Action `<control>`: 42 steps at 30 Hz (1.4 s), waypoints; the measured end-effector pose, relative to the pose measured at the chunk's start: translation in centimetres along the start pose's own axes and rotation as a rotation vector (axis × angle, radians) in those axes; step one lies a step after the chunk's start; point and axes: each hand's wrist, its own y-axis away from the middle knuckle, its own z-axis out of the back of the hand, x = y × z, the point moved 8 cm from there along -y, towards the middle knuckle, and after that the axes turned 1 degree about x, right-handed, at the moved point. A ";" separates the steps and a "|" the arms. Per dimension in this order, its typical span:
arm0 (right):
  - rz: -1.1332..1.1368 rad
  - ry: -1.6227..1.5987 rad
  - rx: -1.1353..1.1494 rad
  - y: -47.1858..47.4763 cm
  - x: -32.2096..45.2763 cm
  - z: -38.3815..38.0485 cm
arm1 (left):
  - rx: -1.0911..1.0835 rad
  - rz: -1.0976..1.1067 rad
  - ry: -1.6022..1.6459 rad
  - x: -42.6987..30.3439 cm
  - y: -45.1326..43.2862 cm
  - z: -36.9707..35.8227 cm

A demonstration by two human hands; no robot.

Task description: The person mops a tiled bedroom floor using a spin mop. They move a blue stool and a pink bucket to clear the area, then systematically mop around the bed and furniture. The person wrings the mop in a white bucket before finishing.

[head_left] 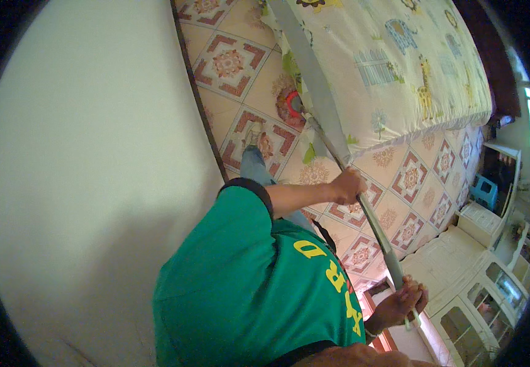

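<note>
My left hand (348, 186) is closed around the middle of a long mop handle (372, 218). Lower in the picture, my right hand (402, 303) grips the grey upper end of the same handle, with a pale loop sticking out past the fingers. The handle slants to a round mop head (293, 104) with a red rim and brownish strands, on the tiled floor (361, 252) beside the bed. The hanging edge of a pale sheet (402, 91) printed with animals partly hides that head.
A white wall (86, 137) with a dark baseboard (199, 96) runs along one side. My shoe (253, 133) is on the floor between wall and bed. A blue plastic stool (483, 191) and a cream cabinet with glass doors (469, 312) stand across the room.
</note>
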 end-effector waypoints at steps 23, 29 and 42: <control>0.128 -1.069 0.500 -13.2 24.2 -38.4 | -1.011 0.236 -0.083 27.4 12.1 37.9; 0.252 -1.017 0.587 -13.5 31.8 -38.7 | -0.973 0.635 0.091 27.3 17.1 37.9; 0.234 -1.067 0.877 -11.5 24.7 -26.9 | -1.351 0.638 -0.061 10.4 19.3 21.3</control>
